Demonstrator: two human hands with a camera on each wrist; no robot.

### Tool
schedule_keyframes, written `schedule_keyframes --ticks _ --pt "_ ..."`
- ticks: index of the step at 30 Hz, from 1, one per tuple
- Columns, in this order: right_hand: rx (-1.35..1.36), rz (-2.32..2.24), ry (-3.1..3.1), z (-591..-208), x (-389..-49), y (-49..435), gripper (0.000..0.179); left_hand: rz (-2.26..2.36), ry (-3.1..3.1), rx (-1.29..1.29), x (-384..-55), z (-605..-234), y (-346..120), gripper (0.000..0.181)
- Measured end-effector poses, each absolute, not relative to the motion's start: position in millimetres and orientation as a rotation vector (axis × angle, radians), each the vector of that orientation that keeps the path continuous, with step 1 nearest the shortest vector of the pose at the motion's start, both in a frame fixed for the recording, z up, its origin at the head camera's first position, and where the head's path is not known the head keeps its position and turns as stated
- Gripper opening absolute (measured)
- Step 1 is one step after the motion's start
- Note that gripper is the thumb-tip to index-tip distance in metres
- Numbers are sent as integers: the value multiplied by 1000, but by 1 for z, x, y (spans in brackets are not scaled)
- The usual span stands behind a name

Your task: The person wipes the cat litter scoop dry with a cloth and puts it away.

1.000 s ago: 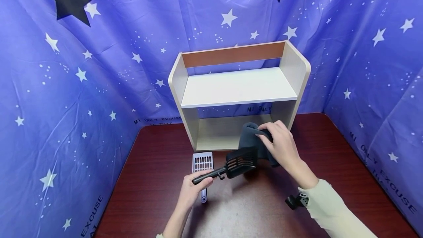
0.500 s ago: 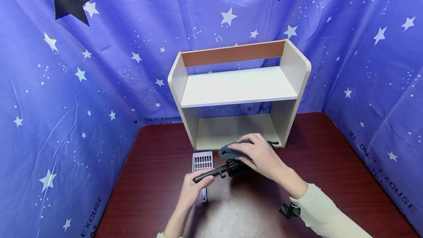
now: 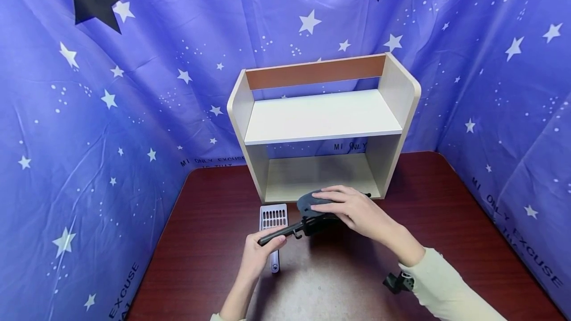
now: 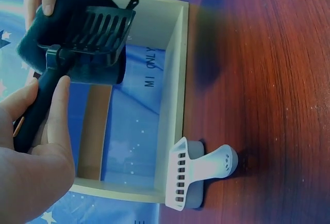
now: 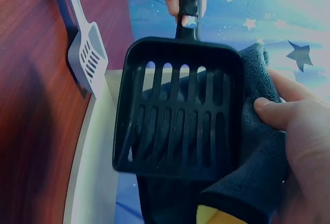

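My left hand [image 3: 257, 256] grips the handle of a black slotted litter scoop [image 5: 180, 110], holding it over the table. A folded dark grey cloth [image 3: 308, 202] lies against the scoop's slotted head. My right hand [image 3: 357, 212] holds this cloth, its thumb pressed on the fabric in the right wrist view. Most of the scoop's head is hidden under hand and cloth in the head view. A small black tip with a hole [image 4: 133, 3] sticks out beyond the head. Left of the black scoop, a pale litter scoop [image 3: 274, 216] lies on the table, partly behind my left hand.
A two-tier wooden shelf [image 3: 323, 115] stands at the back of the dark red table [image 3: 214, 222], just beyond the hands. Blue star-printed curtains [image 3: 151, 88] enclose the table at the back and sides. A black strapped device [image 3: 397, 282] sits at the right wrist.
The right hand has brought the cloth down and left, from upright beside the scoop's head to flat over it. The left hand has stayed nearly still on the handle.
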State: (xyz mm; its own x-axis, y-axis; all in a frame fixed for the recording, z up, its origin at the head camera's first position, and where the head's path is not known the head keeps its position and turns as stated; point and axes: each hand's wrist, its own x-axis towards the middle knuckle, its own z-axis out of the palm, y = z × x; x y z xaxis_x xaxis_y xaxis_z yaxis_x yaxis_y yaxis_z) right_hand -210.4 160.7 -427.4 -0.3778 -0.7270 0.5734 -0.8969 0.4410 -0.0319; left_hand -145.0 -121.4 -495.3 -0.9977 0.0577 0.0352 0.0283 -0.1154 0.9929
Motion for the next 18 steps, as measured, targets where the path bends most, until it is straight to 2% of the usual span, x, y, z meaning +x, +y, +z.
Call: schedule_keyframes --ticks 12,18 --pt "1189 732 -2285 -438 -215 182 65 2387 2026 82 -147 -496 -128 36" --pt "1104 852 -2306 -446 -215 186 60 2410 1996 64 -148 -496 -129 37"
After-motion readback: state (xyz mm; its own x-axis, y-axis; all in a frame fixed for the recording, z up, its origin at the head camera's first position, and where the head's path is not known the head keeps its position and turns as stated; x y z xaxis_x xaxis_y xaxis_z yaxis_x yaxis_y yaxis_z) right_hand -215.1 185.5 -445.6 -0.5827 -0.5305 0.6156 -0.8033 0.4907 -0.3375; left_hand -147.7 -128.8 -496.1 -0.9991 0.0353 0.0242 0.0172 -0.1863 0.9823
